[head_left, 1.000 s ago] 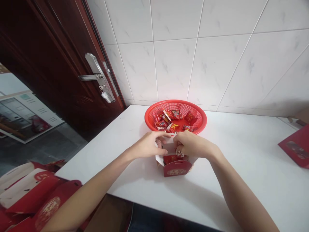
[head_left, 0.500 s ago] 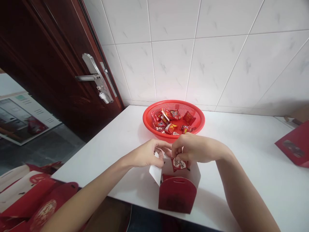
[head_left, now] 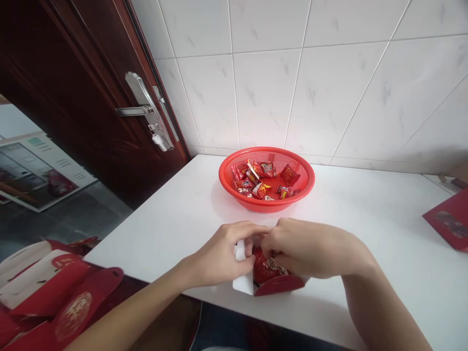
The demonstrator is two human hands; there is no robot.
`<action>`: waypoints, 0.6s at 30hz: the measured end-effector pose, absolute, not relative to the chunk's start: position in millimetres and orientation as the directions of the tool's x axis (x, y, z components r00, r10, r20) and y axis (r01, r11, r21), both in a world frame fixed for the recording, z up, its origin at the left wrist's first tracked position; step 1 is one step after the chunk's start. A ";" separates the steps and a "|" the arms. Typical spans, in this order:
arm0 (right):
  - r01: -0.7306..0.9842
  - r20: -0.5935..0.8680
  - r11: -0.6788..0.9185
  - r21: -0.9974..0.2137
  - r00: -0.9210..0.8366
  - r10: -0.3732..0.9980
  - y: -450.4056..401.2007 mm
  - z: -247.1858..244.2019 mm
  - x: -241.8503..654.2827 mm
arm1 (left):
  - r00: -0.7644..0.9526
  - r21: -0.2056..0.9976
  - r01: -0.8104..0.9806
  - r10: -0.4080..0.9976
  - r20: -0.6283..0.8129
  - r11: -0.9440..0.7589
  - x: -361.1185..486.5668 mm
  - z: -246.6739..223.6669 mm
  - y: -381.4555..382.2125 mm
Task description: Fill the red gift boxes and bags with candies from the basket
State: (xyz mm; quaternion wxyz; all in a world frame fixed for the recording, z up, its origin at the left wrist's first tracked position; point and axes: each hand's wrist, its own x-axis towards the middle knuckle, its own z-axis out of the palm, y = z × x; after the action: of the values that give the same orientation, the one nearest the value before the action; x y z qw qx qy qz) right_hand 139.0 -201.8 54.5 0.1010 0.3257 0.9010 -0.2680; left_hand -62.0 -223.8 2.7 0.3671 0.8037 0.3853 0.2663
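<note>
A small red gift box (head_left: 281,285) with a white inner flap (head_left: 244,282) stands open-topped near the table's front edge. My left hand (head_left: 224,254) grips the box's left side, with its thumb and fingers around the white flap. Down at the mouth of the box, my right hand (head_left: 310,247) has its fingers closed on a red candy packet (head_left: 272,265) with pale lettering. The fingers hide part of that packet and most of the box's inside.
Beyond the box sits a red plastic basket (head_left: 268,207) holding several wrapped candies (head_left: 261,189). Another red box (head_left: 449,219) lies at the right. Flat red and white cartons (head_left: 54,292) are at lower left. A dark wooden door (head_left: 98,97) and a tiled wall (head_left: 266,97) border the table (head_left: 175,214).
My right hand has lowered the candy packet into the box's opening. The box has tipped, so its front panel looks foreshortened. The left hand keeps its hold; the view has shifted slightly.
</note>
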 end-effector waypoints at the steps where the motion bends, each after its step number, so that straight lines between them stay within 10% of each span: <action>1: 0.626 -0.366 0.664 -0.409 -0.779 0.509 -202.8 50.5 135.5 | 0.555 0.800 0.422 0.819 0.143 -0.426 -62.3 1.8 -223.0; 18: 0.605 -0.626 0.669 -0.432 -0.735 0.261 -177.4 30.4 114.4 | 0.572 0.776 0.437 0.807 0.151 -0.454 -63.9 -2.7 -220.6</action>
State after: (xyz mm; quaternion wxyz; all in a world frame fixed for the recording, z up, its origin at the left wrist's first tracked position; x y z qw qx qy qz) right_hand 114.4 -177.4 30.4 0.2664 0.2480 0.8737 -0.3228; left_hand -63.9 -220.6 -2.7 0.3553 0.8121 0.3828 0.2602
